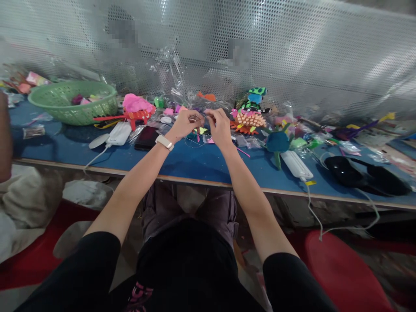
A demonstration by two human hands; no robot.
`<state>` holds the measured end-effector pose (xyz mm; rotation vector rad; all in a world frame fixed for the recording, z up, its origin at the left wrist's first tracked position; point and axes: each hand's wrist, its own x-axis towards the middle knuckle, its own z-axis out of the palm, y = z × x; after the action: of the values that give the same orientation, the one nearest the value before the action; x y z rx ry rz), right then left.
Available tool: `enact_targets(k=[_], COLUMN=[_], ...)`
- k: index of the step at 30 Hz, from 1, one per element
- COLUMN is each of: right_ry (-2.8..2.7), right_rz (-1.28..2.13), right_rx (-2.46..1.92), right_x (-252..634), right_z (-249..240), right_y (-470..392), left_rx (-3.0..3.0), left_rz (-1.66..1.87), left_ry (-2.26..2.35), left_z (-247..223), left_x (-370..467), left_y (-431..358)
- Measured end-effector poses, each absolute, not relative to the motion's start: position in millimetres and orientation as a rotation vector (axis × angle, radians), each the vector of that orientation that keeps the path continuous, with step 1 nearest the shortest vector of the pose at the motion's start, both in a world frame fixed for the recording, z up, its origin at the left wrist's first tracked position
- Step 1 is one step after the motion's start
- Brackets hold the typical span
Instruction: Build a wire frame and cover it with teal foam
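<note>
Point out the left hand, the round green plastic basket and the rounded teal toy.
Left hand [185,125]: head view, back of the hand.
Round green plastic basket [76,115]: head view, front wall.
Rounded teal toy [277,141]: head view, middle of body.

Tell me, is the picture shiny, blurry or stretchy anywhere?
Head view: pale glare streaks the perforated metal panel; head view: a dark shadow lies under the green basket; head view: the left hand and right hand look soft, so anything thin between them is hard to make out; head view: the black sleeves seem stretched toward the bottom corners.
</note>
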<state>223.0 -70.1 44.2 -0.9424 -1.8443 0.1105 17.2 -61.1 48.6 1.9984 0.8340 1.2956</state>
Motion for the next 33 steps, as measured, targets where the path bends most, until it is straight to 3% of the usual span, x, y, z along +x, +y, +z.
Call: enact_targets(k=[5,14,27,30,33], right_ry=[-1.835,-1.688,-1.586,-1.612,-1.741], right_rz=[0.150,0.658,1.046,0.962,0.646], right_rx=[-0.974,-0.903,-0.958,-1.000,-0.979], right_x=[224.2,230.2,231.1,232.4,235.6], right_z=[33.2,25.1,42.6,47.0,50.1], right_y=[-54.4,-29.4,-46.9,-54.8,-64.1], left_rx=[2.039,2.120,2.149,2.135,2.102], left_rz=[1.294,1.281,1.211,1.210,1.240], left_ry=[0.830,0.821,0.849,0.837,0.833], left_z=[47.5,47.8,49.5,48.6,46.1], left_x=[15.8,13.0,14.2,14.6,14.1], left_y=[-57.7,-54.8,-59.0,-59.5,-57.4])
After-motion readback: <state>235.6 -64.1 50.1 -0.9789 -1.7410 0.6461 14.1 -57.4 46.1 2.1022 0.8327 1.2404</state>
